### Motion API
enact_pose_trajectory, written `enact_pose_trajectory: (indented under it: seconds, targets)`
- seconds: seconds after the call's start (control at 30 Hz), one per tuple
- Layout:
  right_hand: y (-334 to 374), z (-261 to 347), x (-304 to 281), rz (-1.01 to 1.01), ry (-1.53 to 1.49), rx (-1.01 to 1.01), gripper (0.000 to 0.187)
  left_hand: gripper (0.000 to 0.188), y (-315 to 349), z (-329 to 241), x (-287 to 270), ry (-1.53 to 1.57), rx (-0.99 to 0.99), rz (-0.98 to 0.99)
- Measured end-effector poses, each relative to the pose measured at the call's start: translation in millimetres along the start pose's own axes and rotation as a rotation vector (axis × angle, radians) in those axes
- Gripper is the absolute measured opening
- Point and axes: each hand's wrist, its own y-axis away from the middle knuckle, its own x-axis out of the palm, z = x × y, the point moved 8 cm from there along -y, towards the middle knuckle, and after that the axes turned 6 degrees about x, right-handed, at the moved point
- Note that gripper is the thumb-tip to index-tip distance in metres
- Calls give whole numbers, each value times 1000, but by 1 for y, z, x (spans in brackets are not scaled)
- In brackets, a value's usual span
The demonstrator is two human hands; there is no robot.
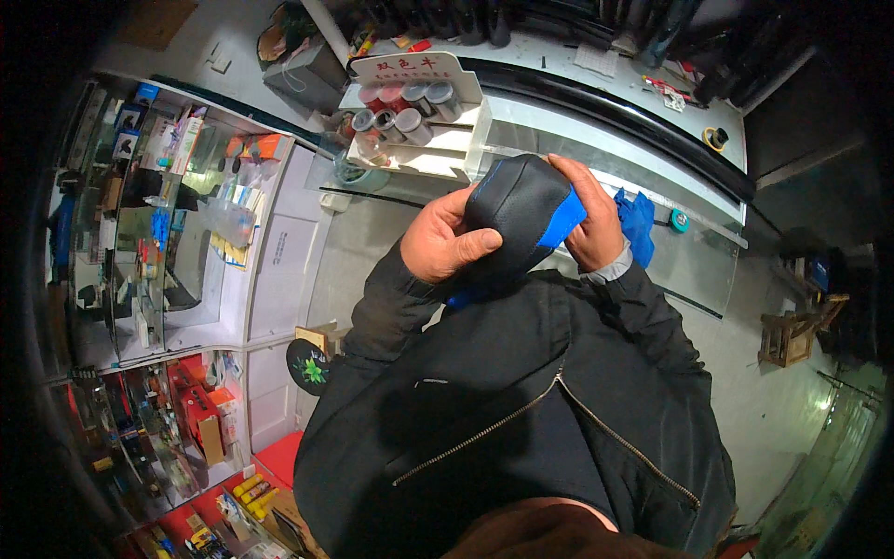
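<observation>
A table (680,191) with glass panes and pale surfaces crosses the upper middle of the frame, a long glossy black bar (615,107) running along it. At the far left rises white-edged shelving (270,210) crowded with small packages; grey floor (768,419) shows at lower right, with a small wooden stool (787,340) near the right edge. A blue cloth (636,228) and a round turquoise object (679,221) lie right of centre.

Red characters run across the upright sign (400,67) of a white rack of lidded jars (410,121), upper centre. Small pale lettering marks the chest of the black jacket (466,410); print on the shelved packages is too small to read.

A black padded piece (517,210) with a blue panel is held at upper centre, in front of the jacket. The left hand (436,238) pinches its left side, thumb on the near face; the right hand (596,219) curls around its right side.
</observation>
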Motion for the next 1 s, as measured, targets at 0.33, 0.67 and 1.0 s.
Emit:
enact_pose_trajectory:
  seconds: [0.33,0.67,1.0]
  targets:
    - [3,-5,-6,-9,-27,12,44,46,-3,-2,-6,-273,-61,-47]
    - [5,-11,0,-103,-40,37,49,28,-20,-23,-30,-187,216,-281]
    - [27,-29,72,425,-375,296,50,27,-33,-43,-69,-143,475,-496]
